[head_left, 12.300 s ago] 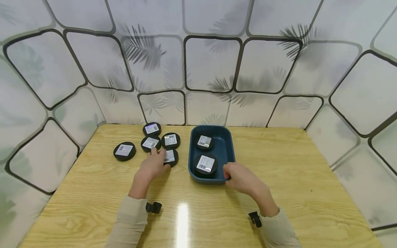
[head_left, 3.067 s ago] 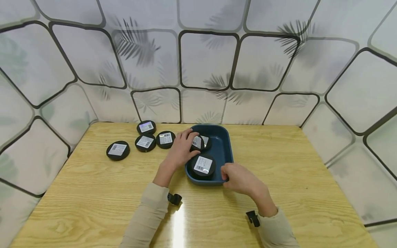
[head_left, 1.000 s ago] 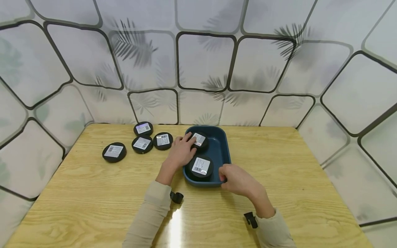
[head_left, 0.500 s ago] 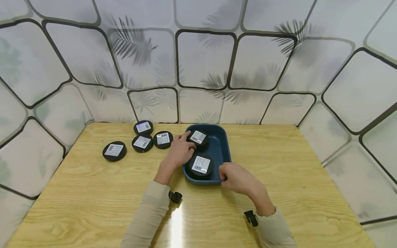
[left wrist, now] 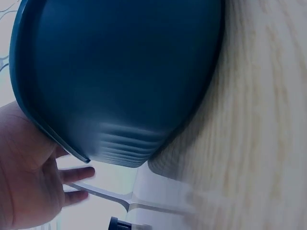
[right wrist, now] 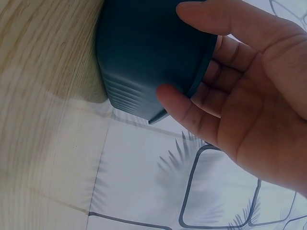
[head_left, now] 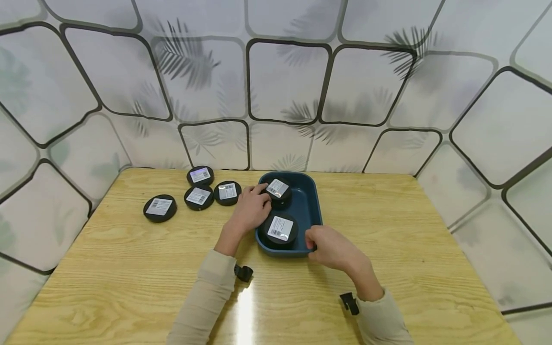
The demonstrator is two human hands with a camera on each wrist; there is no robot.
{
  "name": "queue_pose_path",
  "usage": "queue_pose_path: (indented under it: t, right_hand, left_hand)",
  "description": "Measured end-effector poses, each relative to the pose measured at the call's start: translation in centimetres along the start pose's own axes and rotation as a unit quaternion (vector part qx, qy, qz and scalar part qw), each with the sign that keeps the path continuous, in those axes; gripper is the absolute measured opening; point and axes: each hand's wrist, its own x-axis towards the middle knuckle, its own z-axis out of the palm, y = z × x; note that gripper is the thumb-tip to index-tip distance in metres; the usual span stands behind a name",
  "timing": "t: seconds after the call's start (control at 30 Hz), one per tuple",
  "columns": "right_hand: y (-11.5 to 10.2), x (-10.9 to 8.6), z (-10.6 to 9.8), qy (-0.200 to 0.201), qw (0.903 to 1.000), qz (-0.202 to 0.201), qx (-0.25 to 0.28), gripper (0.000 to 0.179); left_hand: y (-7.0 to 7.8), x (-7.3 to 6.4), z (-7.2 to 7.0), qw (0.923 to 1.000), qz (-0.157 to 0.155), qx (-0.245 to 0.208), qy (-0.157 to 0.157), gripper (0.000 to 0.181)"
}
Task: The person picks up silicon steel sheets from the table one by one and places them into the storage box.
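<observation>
My left hand [head_left: 249, 209] reaches over the left wall of a dark blue plastic bin [head_left: 307, 208]. Its fingertips touch the left edge of a flat round black disc [head_left: 278, 188] with a white barcode label. This disc lies on another black disc [head_left: 282, 205], mostly hidden. A further labelled disc [head_left: 280, 229] sits in the near part of the bin. With fingers curled over the rim, my right hand [head_left: 332, 248] holds the bin's near right corner; the right wrist view shows its thumb against the outer wall. In the left wrist view, the bin's wall hides the left hand's fingertip contact.
Left of the bin, several more labelled black discs [head_left: 227, 192] lie on the wooden table [head_left: 129, 278]. One disc [head_left: 160, 208] lies apart, farther left. A patterned cloth wall [head_left: 286, 81] rises behind the table's far edge.
A disc held earlier by my left hand now rests on the far disc in the bin. Just now its top shifted slightly right, and my fingers slid off its label. The right hand stays put.
</observation>
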Motion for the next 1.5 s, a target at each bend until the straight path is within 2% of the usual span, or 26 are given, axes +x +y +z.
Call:
queue_pose_path:
  t: [0.1, 0.2, 0.5, 0.67, 1.03, 1.1, 1.23, 1.37, 1.5]
  right_hand:
    - [-0.1, 0.0, 0.0, 0.002, 1.0, -0.002, 0.001, 0.024]
    - [-0.2, 0.0, 0.0, 0.002, 1.0, -0.005, 0.0, 0.024]
    - [-0.5, -0.1, 0.1, 0.001, 1.0, -0.007, 0.001, 0.023]
    - [-0.7, -0.2, 0.3, -0.002, 1.0, -0.003, 0.001, 0.023]
    - [-0.5, -0.2, 0.2, -0.007, 1.0, 0.002, 0.005, 0.023]
    - [-0.4, -0.2, 0.2, -0.007, 1.0, 0.003, 0.004, 0.022]
    - [-0.3, -0.2, 0.1, -0.007, 0.9999, 0.009, 0.008, 0.022]
    - [-0.2, 0.0, 0.0, -0.007, 0.9999, 0.01, 0.012, 0.022]
    - [-0.1, 0.1, -0.2, -0.01, 0.9998, 0.012, 0.01, 0.021]
  left_hand:
    - [-0.1, -0.2, -0.1, 0.9995, 0.024, 0.012, 0.018, 0.025]
    - [-0.1, -0.3, -0.2, 0.999, 0.032, 0.024, 0.023, 0.025]
    - [0.2, -0.7, -0.5, 0.9989, -0.009, 0.044, 0.009, 0.028]
    - [0.2, -1.0, -0.5, 0.9987, -0.011, 0.046, 0.019, 0.027]
    - [-0.8, -1.6, -1.0, 0.996, 0.035, -0.008, 0.082, 0.018]
    - [-0.9, -1.8, -1.2, 0.9949, 0.037, -0.018, 0.092, 0.017]
    - [-1.0, -2.4, -2.0, 0.9945, 0.033, -0.038, 0.092, 0.018]
    - [-1.2, -3.5, -3.3, 0.9935, 0.024, -0.066, 0.09, 0.019]
    - [-1.8, -4.8, -4.5, 0.9925, 0.025, -0.064, 0.101, 0.02]
